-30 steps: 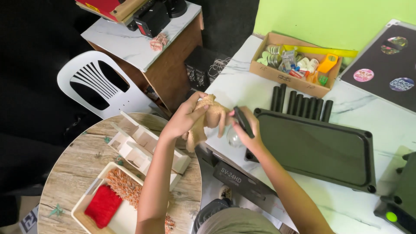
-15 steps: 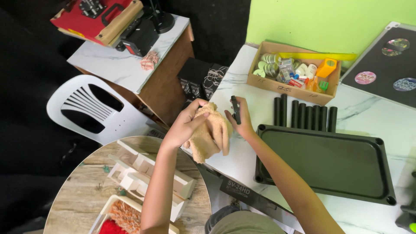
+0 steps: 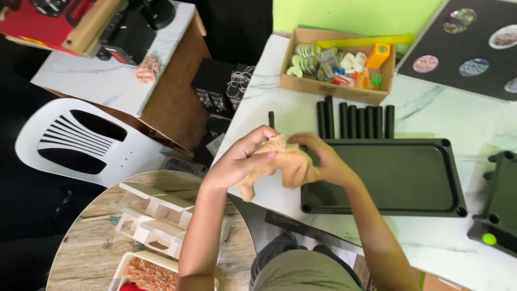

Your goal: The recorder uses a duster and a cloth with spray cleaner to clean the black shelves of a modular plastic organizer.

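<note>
marble table point(image 3: 431, 116) | tan cloth point(image 3: 283, 161) pinched between both hands' closed fingers point(image 3: 258, 144)

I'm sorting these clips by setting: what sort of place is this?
Probably a hobby or craft workroom. A cardboard box of small parts sits on a marble-look table beside a black tray, and a white model building stands on a round wooden table.

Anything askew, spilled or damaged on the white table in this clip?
One short black tube lies apart, left of the neat row of black tubes behind the black tray. Nothing looks spilled or broken.
</note>
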